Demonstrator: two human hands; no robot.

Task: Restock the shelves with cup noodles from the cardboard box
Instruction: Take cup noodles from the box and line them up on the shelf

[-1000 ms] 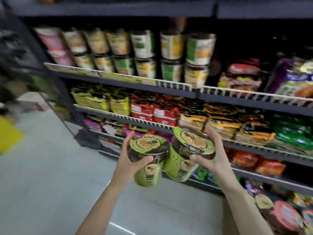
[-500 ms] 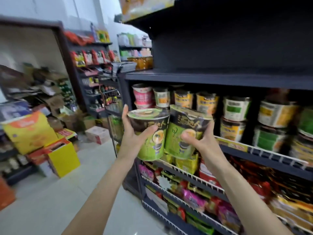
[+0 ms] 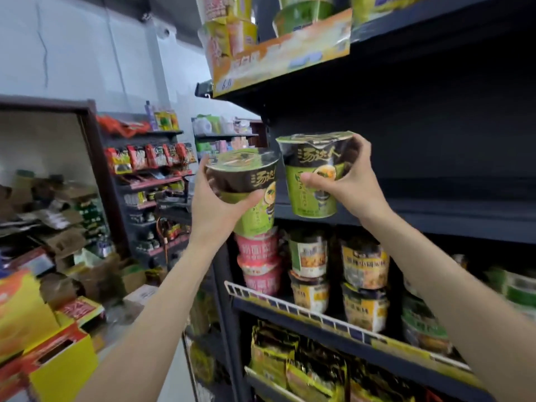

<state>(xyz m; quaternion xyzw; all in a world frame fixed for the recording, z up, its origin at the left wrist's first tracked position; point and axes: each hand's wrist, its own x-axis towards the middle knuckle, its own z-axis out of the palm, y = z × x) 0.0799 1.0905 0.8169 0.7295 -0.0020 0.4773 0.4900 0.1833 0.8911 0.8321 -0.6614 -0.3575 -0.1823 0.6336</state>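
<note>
- At the dark metal store shelving, 2 bare hands are raised to the empty dark shelf (image 3: 435,210) that sits above the row of stacked cups.
- Left hand (image 3: 216,210): fingers wrapped closed around a green-and-black paper cup of noodles (image 3: 246,187), thumb across the front, palm under the side. Cup sits at the shelf's left end, in front of its edge, not resting on it.
- Right hand (image 3: 345,181): fingers curled closed around a second green-and-black noodle cup (image 3: 314,175), thumb on the label, other fingers over the far rim. Its base is level with or just above the shelf lip; contact cannot be told.
- The 2 cups are just beside each other, rims close; touching or apart is unclear.
- Risks, as judged: the left cup could clip the upright post or shelf edge on its way in; the 2 rims could knock together and loosen a one-handed hold; a base set half over the lip would tip forward. The shrink-wrapped sides look slick.
- Orientation: both cups lid-up, narrow base down, long axis near vertical. Left cup leans a little, its top tipped left; right cup stands closer to upright, printed label facing the camera.
- Cardboard box of stock not identified among the cartons at lower left.
</note>
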